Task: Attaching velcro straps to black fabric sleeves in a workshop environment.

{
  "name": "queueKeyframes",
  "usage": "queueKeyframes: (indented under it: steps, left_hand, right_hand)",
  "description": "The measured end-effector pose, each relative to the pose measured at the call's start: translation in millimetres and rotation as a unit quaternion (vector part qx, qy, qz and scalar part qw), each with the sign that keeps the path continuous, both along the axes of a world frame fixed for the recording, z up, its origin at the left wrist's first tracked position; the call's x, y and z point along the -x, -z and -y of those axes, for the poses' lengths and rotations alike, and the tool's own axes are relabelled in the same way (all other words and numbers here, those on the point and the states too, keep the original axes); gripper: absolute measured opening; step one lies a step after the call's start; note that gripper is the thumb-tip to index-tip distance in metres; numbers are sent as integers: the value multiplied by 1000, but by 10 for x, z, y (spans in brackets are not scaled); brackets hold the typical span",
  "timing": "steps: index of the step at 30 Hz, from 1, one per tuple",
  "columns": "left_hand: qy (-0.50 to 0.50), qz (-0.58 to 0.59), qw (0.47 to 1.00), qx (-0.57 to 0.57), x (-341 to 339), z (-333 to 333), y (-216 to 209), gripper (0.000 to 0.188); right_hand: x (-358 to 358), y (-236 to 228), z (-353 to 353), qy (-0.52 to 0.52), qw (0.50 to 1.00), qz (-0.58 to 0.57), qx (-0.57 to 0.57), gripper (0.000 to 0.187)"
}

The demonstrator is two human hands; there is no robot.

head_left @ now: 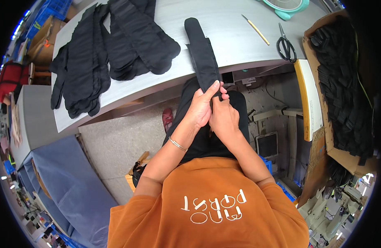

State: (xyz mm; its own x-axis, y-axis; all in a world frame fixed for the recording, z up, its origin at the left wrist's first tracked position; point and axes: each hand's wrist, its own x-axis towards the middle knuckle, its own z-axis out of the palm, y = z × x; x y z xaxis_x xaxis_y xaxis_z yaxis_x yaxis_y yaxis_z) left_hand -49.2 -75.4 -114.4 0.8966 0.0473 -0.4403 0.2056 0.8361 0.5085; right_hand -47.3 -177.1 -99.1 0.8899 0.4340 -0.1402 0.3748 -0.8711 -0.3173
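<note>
Holding a long black fabric strip (203, 58) between them, both hands come together right around the middle of the frame. The left hand (200, 106) has a narrow grip, thumb lying along the strip near its lower end. The right hand (224, 118) is just beside it, fingers curled in tight at that same end, though honestly the fingertips are mostly hidden, so I can't tell exactly how they're pinching. The strip points up and a bit left from there, rounded end on top, reaching over the front edge of the grey counter (236, 43). Can't say if that far part is actually touching the surface.

Upper left of the frame you've got a pile of black fabric pieces (85, 62), with a second bunch (138, 41) right up against it, also round-ended. Toward the upper right there's a pointy tool with a wooden handle (258, 31), then black-handled scissors (286, 48) near it. Far right, a cardboard box (348, 163) is stuffed with black strips (341, 82).
</note>
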Motion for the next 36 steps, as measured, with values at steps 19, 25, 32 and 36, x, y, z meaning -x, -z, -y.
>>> queueKeyframes:
  steps: [19, 25, 32, 36]
  left_hand:
    - [100, 45, 973, 203, -2, -293, 107, 68]
    - [94, -46, 990, 96, 15, -218, -62, 51]
    - [80, -5, 996, 40, 96, -39, -194, 30]
    - [94, -7, 995, 20, 369, 75, -272, 27]
  right_hand:
    - [-1977, -338, -567, 48, 905, -175, -385, 52]
    - [-2059, -232, -864, 10, 918, -225, -326, 38]
    - [-2170, 87, -857, 45, 934, -131, -329, 38]
    - [-2078, 25, -966, 58, 961, -41, -267, 40]
